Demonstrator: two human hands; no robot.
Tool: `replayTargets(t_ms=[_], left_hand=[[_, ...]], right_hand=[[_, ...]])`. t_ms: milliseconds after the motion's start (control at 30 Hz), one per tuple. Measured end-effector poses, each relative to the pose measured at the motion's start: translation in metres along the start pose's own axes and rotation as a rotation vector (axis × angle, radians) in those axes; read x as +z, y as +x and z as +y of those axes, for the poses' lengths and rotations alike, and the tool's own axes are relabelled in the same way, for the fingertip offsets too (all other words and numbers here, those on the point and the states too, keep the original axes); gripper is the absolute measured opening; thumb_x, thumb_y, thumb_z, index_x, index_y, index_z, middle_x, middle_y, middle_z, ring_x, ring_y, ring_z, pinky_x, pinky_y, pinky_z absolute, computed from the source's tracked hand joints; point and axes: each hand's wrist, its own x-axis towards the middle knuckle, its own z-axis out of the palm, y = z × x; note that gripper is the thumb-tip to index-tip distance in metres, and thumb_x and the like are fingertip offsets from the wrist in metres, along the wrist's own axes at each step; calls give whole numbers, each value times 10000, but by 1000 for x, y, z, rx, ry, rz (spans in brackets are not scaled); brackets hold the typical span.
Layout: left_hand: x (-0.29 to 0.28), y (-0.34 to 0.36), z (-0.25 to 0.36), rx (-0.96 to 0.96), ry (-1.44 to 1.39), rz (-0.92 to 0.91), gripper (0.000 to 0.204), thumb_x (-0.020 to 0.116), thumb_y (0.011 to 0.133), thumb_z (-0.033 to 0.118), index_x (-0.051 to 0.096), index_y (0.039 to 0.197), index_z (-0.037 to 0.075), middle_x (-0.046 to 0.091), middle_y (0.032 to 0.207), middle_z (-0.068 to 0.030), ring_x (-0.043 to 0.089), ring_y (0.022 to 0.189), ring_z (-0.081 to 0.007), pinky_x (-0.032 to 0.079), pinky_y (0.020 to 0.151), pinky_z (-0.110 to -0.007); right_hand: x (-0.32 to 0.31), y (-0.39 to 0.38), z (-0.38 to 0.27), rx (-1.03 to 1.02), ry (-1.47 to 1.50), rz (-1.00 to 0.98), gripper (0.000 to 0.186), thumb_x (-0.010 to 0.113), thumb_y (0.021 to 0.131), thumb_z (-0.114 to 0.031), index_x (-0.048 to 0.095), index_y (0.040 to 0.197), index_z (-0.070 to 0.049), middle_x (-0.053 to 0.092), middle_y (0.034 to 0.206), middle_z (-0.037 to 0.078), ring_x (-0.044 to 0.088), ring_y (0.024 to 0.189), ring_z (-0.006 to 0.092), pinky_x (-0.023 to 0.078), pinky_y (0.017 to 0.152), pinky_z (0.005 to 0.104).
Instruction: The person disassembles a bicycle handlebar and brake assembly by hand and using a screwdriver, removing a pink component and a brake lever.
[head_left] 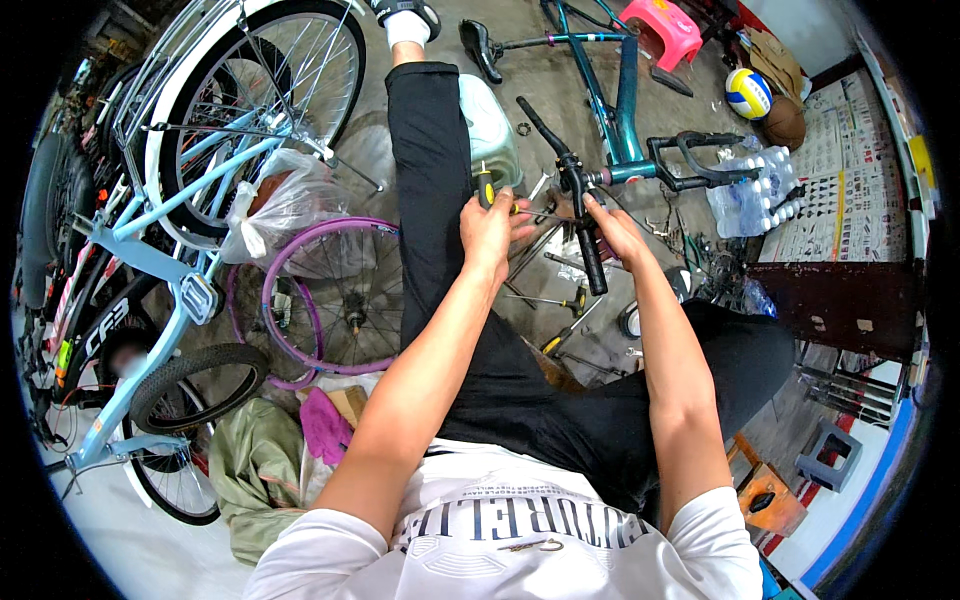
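Observation:
Near the centre, my left hand (484, 238) holds a yellow-and-black T-handle tool (486, 188), some fingers loosely extended, with a thin shaft pointing toward the handlebar stem. My right hand (616, 232) grips around the black handlebar (588, 258) beside its stem, with fingers partly hidden. The handlebar is attached to a teal bike frame (625, 115) lying on the floor. A pale plastic stool or container (490, 120) is behind my left hand. More yellow-and-black tools (555, 342), a wrench and small metal parts lie on the floor below the bar.
A light blue bicycle (150, 215), other bikes, a purple rim (280, 285) and a plastic bag fill the left. At right are a pink stool (668, 25), two balls (745, 92), bottled packs (750, 195) and a board (820, 165). My outstretched left leg (428, 150) borders the work.

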Motion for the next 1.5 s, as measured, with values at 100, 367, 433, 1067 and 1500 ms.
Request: replayTargets(t_ms=[100, 367, 433, 1067, 1500], left_hand=[[0, 1, 6, -25, -71, 18, 275, 579, 1012, 192, 532, 1170, -27, 693, 1011, -178, 699, 902, -258, 621, 687, -355], [-15, 2, 21, -93, -164, -179, 227, 527, 1044, 178, 520, 1183, -1, 681, 1164, -224, 685, 1075, -328, 591, 904, -448], [-21, 3, 27, -139, -210, -290, 220, 516, 1046, 173, 538, 1164, -12, 672, 1203, -229, 682, 1095, -321, 593, 910, -449], [11, 38, 62, 728, 1410, 109, 384, 465, 1037, 303, 585, 1026, -62, 667, 722, -279, 675, 657, -451, 513, 608, -555], [-37, 19, 67, 215, 1046, -503, 732, 625, 997, 274, 237, 1569, 33, 703, 891, -152, 677, 729, -266, 530, 684, -378]], right_hand=[[-3, 0, -9, 8, -5, -25, 806, 549, 874, -763, 653, 937, 34, 613, 814, 100, 614, 614, 216, 511, 500, 367], [-35, 3, -34, 67, -35, -138, 859, 470, 883, -810, 654, 1048, 13, 637, 882, 160, 648, 680, 250, 535, 547, 384], [-50, -12, -55, 88, -57, -174, 860, 425, 898, -817, 677, 1027, -5, 677, 900, 186, 693, 711, 272, 546, 569, 385], [-42, -8, -43, 46, -40, -108, 804, 488, 882, -797, 649, 938, -11, 586, 756, 86, 592, 564, 208, 507, 490, 360], [-42, 10, -23, 53, -69, -148, 864, 553, 850, -770, 651, 1084, 56, 647, 872, 176, 699, 725, 341, 607, 584, 482]])
